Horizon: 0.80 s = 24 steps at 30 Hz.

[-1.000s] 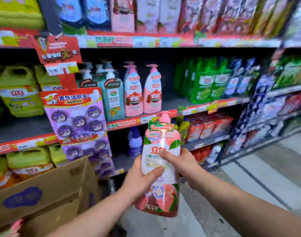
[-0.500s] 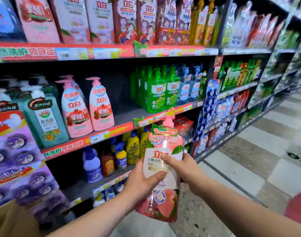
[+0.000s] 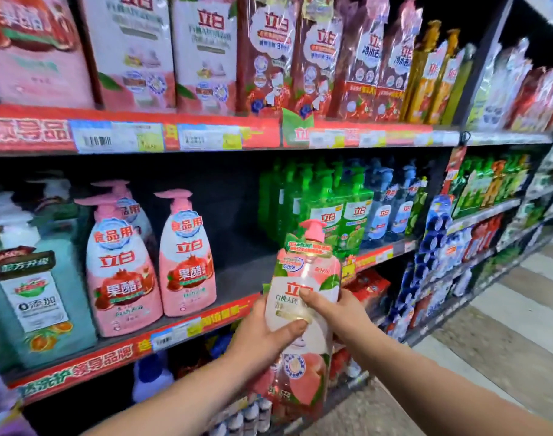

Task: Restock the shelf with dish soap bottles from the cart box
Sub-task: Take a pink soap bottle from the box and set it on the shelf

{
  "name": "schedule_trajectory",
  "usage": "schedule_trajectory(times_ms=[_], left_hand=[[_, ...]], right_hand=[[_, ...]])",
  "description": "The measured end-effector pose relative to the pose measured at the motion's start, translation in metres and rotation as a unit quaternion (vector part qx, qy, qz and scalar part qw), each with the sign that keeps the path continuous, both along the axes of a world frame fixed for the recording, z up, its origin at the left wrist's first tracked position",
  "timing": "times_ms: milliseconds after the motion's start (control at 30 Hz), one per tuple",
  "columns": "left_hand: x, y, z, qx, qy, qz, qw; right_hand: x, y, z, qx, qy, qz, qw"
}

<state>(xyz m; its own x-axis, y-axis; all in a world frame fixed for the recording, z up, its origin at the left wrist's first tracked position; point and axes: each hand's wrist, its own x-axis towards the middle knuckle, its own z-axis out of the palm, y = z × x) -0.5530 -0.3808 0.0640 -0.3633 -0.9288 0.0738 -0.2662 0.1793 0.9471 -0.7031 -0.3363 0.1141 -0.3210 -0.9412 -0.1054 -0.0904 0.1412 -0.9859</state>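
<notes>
Both hands hold a pink peach-label dish soap bottle (image 3: 303,278) with a pink pump, upright in front of the middle shelf (image 3: 237,281). My left hand (image 3: 262,332) grips its left side, thumb across the label. My right hand (image 3: 335,313) grips its right side, fingers over the front. The bottle's lower half hangs below the hands. Two pink pump bottles (image 3: 187,256) stand on the shelf to the left, with a dark bare stretch of shelf between them and the green bottles (image 3: 328,209). The cart box is out of view.
Teal bottles (image 3: 39,284) fill the shelf's left end. Blue bottles (image 3: 391,206) stand right of the green ones. Refill pouches (image 3: 203,55) line the top shelf. Small bottles sit on the lower shelf (image 3: 152,379). Tiled aisle floor (image 3: 504,325) runs to the right.
The view has swung right and up and closer to the shelf; the cardboard box and purple hanging packs have left the frame. The bottle has risen towards the middle shelf, both hands still gripping it.
</notes>
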Motion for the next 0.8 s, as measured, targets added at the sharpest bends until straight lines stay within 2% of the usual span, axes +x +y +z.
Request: schedule_trajectory(times_ms=[300, 467, 667, 800], left_hand=[[0.003, -0.075, 0.003, -0.004, -0.013, 0.088, 0.996], [-0.001, -0.105, 0.015, -0.013, 0.02, 0.137, 0.99], [-0.01, -0.143, 0.027, -0.038, 0.028, 0.195, 0.98], [-0.017, -0.163, 0.017, -0.011, 0.053, 0.232, 0.971]], right_hand=[[0.002, -0.104, 0.003, 0.008, 0.031, 0.053, 0.998], [-0.003, -0.159, 0.01, -0.008, 0.059, 0.126, 0.99], [-0.014, -0.217, 0.021, -0.034, 0.053, 0.218, 0.974], [-0.023, -0.243, 0.014, -0.042, 0.058, 0.269, 0.96]])
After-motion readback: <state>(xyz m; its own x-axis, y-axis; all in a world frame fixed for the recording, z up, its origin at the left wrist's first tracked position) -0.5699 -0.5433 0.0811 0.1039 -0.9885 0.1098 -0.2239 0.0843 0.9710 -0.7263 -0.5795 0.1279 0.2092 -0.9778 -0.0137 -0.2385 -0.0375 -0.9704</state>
